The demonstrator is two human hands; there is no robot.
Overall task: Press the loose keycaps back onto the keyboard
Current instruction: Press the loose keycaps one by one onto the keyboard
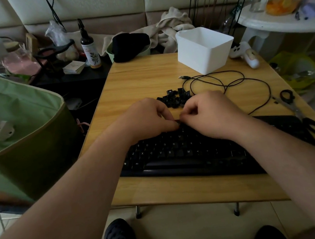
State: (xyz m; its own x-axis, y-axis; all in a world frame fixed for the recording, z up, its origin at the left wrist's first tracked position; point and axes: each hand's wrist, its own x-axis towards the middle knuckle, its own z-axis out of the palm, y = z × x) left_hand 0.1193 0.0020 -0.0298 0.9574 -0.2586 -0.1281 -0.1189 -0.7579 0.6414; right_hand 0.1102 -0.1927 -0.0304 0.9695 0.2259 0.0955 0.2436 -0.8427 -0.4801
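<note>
Fingertips of left hand (148, 118) and right hand (208, 114) curl together, meeting at far edge of keyboard (180, 151), apparently pinching one keycap, hidden; keycap pile (175, 99) lies just beyond on table (136, 85), nearer the right hand.

A cluttered home living room. A padded sofa back (93, 3) spans the far side, with crumpled laundry (170, 24) on it. A low wooden folding table (136, 85) stands on pale floor tiles (190, 229); a green fabric storage bag (18, 120) sits left.
</note>
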